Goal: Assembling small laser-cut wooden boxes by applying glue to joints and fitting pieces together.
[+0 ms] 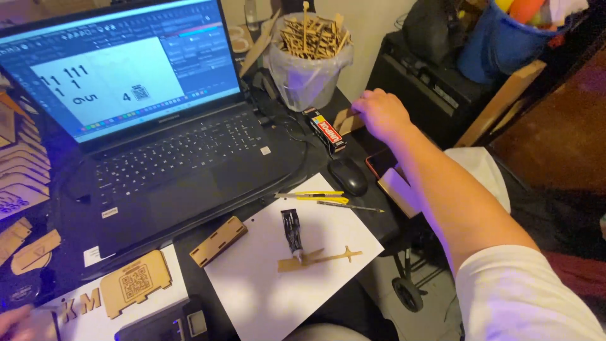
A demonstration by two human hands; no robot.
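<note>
At counter's far right edge, right hand curled, fingers on small wooden piece beside glue box (red-black); left hand barely visible, grip unclear.

The right hand rests on a small wooden piece at the far desk edge, right of the glue box and beyond the mouse.
</note>
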